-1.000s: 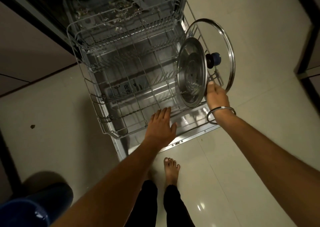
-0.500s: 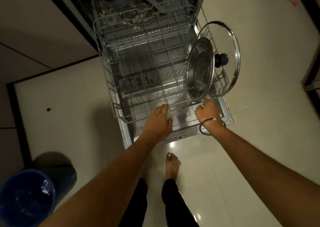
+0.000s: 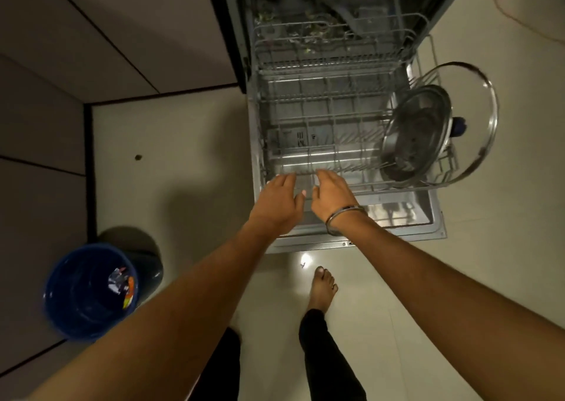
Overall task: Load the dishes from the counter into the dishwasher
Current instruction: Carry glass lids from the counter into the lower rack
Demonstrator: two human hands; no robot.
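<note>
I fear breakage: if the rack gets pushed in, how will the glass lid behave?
The glass lid stands on edge at the rack's right side, so it may rock or tip. Its round rim could roll. Glass probably chips if it knocks the steel plate.

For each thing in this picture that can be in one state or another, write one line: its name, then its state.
Dishwasher door: open, folded down flat.
Lower rack: pulled out over the door.
Steel lid: standing on edge in the rack.
Glass lid: standing on edge behind it.
Left hand: open, at the rack's front edge.
Right hand: open, empty.
Blue bin: uncovered, some rubbish inside.
</note>
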